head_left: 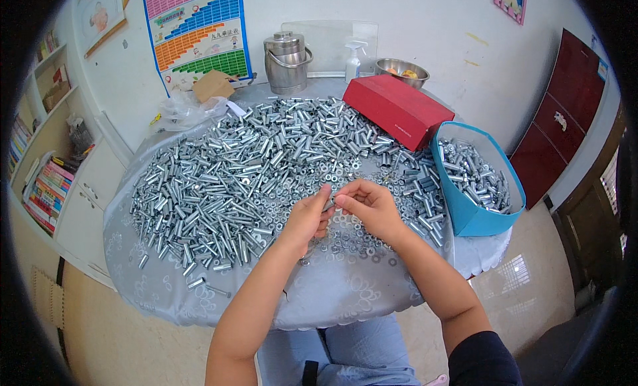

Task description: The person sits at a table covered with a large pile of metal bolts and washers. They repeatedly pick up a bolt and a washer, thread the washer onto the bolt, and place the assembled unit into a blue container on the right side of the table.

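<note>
My left hand and my right hand meet over the middle of the table, fingertips pinched together. Between them is a small silvery metal part, mostly covered by the fingers, so its exact kind cannot be made out. A wide heap of shiny metal sleeves and bolts spreads to the left of and beyond my hands. Under and around the fingers lie many loose washers and nuts, some scattered toward the front. A few single bolts rest near the front left of the heap.
At the right stands a light-blue bin holding metal sleeves. A red box lies behind it. Along the back are a steel pot, a spray bottle, a metal bowl and a plastic bag. A grey cloth covers the table.
</note>
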### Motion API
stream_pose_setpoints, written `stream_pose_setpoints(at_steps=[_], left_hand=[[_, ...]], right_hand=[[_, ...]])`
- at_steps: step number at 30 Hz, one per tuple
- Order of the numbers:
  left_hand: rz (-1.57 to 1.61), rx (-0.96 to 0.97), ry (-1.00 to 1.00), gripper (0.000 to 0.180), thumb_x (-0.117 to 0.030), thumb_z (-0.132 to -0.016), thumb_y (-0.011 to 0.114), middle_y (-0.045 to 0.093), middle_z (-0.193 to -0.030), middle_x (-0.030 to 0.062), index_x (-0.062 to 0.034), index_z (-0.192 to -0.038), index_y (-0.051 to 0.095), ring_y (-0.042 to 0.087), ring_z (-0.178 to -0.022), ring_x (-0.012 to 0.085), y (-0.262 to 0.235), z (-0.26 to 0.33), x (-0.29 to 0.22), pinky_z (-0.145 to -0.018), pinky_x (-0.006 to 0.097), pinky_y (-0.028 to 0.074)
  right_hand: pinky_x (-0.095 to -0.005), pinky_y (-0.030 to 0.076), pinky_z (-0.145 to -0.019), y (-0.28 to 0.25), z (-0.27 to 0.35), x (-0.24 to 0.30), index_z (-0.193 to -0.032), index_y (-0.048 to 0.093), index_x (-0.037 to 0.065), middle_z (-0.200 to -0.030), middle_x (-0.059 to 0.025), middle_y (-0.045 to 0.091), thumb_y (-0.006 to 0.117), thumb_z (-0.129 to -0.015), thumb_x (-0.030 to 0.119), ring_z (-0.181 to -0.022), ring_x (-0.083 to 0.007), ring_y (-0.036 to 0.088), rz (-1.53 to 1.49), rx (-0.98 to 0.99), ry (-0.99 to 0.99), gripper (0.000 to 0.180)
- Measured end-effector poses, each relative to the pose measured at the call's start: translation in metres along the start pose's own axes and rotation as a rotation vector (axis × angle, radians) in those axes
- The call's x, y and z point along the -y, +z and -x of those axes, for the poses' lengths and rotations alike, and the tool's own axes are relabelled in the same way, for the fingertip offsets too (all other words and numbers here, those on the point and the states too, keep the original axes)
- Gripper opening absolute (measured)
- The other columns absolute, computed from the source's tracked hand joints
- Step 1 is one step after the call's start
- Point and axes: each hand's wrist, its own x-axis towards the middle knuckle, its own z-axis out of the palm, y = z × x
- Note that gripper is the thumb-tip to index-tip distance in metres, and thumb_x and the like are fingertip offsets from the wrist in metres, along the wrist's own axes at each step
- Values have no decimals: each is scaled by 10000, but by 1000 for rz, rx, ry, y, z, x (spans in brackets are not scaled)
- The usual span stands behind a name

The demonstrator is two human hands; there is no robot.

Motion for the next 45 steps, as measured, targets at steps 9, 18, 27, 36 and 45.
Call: stream_pose_setpoints(at_steps=[9,18,27,36,45], left_hand=[[-29,-34,37,459,-474,-843,538,326,-476,-68,-131,-559,427,264,-399,45,-2,1,0,-403,213,195],[74,-156,115,438,-414,-867,483,283,-455,-67,-169,-532,344,240,-384,59,-1,0,4,-391,235,184],[197,-183,158,495,-378,-893,415,217,-424,-54,-179,-484,219,195,-358,73,-9,-5,0,-366,241,161],[200,-165,148,398,-347,-881,462,300,-465,-61,-153,-560,329,227,-365,56,-13,-6,5,-365,234,181],[178,-128,124,399,-358,-884,456,317,-468,-60,-151,-564,338,244,-368,52,-9,-7,7,-361,229,188]], right_hand=[[-217,444,-654,5,2,2,-944,553,0,-841,-27,587,583,-853,76,-732,-73,538,-38,-8,-21,122],[-224,438,-659,4,5,10,-982,569,5,-832,-27,595,610,-828,83,-743,-80,547,21,42,-31,178],[-343,447,-766,-18,5,-1,-904,648,41,-882,-121,616,640,-749,149,-854,-261,567,1032,182,-100,190],[-363,443,-771,-20,5,-6,-886,645,31,-855,-123,591,622,-749,115,-865,-289,552,1023,238,-106,162],[-359,442,-772,-21,5,-8,-868,633,22,-865,-124,584,636,-733,99,-864,-289,551,1030,251,-122,155]])
